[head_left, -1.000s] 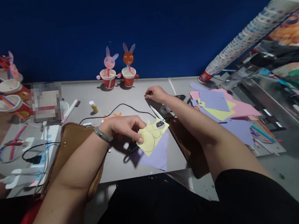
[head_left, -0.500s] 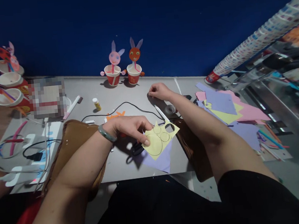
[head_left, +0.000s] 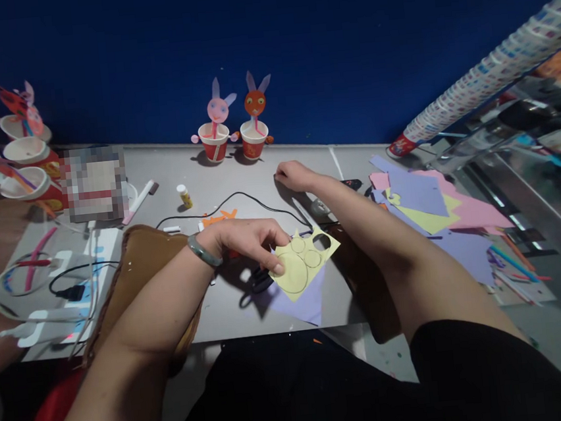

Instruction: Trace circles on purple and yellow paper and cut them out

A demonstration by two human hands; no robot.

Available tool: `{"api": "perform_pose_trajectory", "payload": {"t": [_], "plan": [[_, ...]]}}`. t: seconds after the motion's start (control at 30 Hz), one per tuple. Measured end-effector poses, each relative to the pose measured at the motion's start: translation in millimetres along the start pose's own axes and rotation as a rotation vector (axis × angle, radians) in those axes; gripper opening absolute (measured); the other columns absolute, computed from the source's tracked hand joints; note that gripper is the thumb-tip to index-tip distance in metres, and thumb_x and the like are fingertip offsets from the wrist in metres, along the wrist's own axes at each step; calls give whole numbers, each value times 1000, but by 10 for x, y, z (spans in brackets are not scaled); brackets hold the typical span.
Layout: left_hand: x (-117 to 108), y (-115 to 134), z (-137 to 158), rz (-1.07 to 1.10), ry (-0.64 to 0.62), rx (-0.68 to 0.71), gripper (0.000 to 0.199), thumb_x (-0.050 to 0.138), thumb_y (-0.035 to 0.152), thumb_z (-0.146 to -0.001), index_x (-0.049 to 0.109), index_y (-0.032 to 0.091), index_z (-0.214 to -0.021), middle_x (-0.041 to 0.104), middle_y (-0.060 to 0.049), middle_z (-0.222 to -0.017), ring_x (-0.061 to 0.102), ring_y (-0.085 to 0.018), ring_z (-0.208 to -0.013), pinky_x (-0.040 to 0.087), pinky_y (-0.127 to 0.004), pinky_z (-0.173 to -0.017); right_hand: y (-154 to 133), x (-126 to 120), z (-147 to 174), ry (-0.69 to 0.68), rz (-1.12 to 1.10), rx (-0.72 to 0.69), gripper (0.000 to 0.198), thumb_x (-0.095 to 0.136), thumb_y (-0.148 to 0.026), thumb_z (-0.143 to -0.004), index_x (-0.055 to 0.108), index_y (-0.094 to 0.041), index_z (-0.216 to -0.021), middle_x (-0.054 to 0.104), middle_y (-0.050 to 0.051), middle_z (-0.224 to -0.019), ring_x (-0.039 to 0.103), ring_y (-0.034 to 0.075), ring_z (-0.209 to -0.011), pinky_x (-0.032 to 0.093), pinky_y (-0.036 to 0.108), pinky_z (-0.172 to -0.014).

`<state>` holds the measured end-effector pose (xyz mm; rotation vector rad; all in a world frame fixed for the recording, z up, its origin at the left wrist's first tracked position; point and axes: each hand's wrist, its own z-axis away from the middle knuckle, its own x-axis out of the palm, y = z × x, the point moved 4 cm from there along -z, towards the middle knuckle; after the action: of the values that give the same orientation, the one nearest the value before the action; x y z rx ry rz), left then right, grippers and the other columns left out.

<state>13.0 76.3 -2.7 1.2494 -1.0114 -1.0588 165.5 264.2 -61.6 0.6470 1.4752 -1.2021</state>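
My left hand (head_left: 251,241) pinches a piece of yellow paper (head_left: 294,278) between thumb and fingers. Several circles are drawn on this paper, and a round hole is cut near its right corner. Beneath it lies a sheet of purple paper (head_left: 306,308). Black-handled scissors (head_left: 258,284) rest on the table, partly hidden by my left hand and the yellow paper. Farther off, my right hand (head_left: 295,176) is down at the tabletop with its fingers curled together. What those fingers hold, if anything, is hidden. A roll of clear tape (head_left: 320,206) is beside my right forearm.
Two paper cups with rabbit figures (head_left: 214,141) (head_left: 254,139) stand by the blue wall. A glue bottle (head_left: 184,196) and black cable (head_left: 237,195) are on the table. Coloured paper (head_left: 414,187) and a long cup stack (head_left: 485,68) lie right; a power strip (head_left: 96,251) is left.
My right hand has lowered slightly and shifted a little left, its fingers now more tucked under. My left hand still holds the yellow paper. The whole view has shifted slightly.
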Motion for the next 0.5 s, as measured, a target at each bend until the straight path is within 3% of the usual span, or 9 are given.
{"api": "perform_pose_trajectory", "payload": {"t": [0.2, 0.33, 0.5], "plan": [[-7, 12, 2, -19, -8, 16, 25, 83, 38, -75, 80, 14, -84, 72, -8, -78, 61, -14, -69, 52, -26, -65, 118, -107, 112, -41, -160, 107, 11, 66, -15, -88, 76, -12, -90, 70, 3, -63, 58, 12, -54, 46, 23, -57], [9, 8, 7, 33, 3, -16, 22, 85, 35, -73, 80, 15, -82, 72, -6, -76, 59, -12, -64, 50, -24, -61, 159, -102, 143, -42, -300, 158, 7, 78, -19, -81, 77, -12, -82, 62, -2, -54, 53, 9, -50, 42, 22, -55], [17, 22, 2, 50, 15, -25, 22, 88, 34, -69, 80, 16, -79, 72, -4, -74, 59, -12, -62, 50, -24, -58, 118, -47, 85, -25, -91, 86, 11, 71, -18, -86, 80, -12, -89, 69, 3, -63, 60, 13, -58, 47, 25, -64]]}}
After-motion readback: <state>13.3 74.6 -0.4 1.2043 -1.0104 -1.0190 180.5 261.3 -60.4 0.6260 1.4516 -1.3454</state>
